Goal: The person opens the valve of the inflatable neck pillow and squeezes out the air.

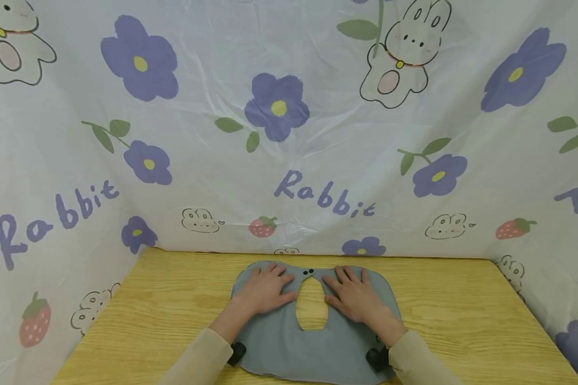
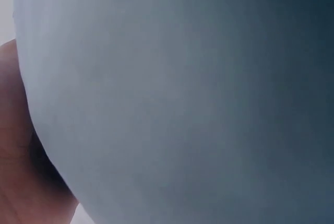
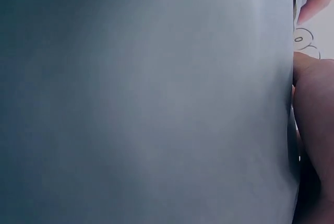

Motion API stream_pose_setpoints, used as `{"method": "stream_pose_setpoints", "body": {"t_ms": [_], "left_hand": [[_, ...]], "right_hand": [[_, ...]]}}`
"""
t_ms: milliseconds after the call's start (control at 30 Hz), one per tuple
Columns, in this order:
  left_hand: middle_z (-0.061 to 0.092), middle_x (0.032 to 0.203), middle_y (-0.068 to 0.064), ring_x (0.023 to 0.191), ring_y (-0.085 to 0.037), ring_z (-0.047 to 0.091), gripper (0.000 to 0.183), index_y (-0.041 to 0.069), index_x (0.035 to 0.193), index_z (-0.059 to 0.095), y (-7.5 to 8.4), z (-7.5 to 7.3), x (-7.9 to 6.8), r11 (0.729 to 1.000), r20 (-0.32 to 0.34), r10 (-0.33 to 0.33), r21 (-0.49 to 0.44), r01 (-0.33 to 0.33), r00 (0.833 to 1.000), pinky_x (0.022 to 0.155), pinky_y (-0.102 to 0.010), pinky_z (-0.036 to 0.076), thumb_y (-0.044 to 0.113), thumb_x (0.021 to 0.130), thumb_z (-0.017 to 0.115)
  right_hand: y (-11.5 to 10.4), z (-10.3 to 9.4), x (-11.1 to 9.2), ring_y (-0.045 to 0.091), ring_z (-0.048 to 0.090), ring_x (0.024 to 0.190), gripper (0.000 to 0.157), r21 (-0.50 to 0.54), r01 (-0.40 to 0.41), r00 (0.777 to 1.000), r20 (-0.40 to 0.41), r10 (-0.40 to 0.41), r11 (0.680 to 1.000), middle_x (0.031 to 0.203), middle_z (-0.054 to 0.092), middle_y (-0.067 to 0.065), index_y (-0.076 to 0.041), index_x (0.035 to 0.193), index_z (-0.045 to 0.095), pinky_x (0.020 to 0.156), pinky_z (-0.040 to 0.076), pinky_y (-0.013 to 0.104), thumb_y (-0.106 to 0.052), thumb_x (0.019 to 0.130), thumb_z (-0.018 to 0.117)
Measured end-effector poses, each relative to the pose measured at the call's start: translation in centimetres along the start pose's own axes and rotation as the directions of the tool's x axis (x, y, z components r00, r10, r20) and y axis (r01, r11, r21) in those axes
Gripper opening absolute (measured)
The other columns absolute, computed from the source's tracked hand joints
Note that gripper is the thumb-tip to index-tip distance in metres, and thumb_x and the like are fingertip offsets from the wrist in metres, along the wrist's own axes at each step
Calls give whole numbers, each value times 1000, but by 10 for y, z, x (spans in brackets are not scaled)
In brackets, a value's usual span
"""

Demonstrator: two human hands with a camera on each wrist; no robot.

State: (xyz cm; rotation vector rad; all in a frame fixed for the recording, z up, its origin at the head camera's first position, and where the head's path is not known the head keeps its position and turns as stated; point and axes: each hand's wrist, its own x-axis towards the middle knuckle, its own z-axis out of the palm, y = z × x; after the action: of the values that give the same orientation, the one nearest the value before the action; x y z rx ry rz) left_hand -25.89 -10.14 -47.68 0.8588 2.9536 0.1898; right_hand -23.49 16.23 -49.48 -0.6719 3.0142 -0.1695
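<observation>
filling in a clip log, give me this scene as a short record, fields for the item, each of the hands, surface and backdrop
item: grey cloth, spread out, with an opening in it
snaps: two, dark, just above the opening
left hand: rests on the cloth, left of the opening
right hand: rests on the cloth, right of the opening
surface: wooden table
backdrop: printed curtain

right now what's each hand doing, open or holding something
Left hand: open, fingers spread, resting on the gray snap bib.
Right hand: open, fingers spread, resting on the bib's other side.
</observation>
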Motion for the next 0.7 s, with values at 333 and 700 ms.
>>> {"method": "stream_pose_setpoints", "body": {"t_ms": [333,700], "left_hand": [[52,150,-13,143,-39,40,53,17,141,65,2,-4,-5,1000,-26,28,-11,-28,999,109,-68,34,52,102,59],[48,153,-18,142,-49,39,59,16,146,60,-5,-11,-35,1000,-85,25,-11,-26,996,107,-72,34,54,101,60]], "right_hand": [[3,-8,-11,48,31,146,51,69,15,998,-64,-11,998,158,37,26,-14,148,56,109,20,78,-40,105,59],[13,-17,-35,47,28,148,56,5,33,999,-27,-33,999,160,34,26,-14,152,52,107,23,79,-44,104,58]]}}
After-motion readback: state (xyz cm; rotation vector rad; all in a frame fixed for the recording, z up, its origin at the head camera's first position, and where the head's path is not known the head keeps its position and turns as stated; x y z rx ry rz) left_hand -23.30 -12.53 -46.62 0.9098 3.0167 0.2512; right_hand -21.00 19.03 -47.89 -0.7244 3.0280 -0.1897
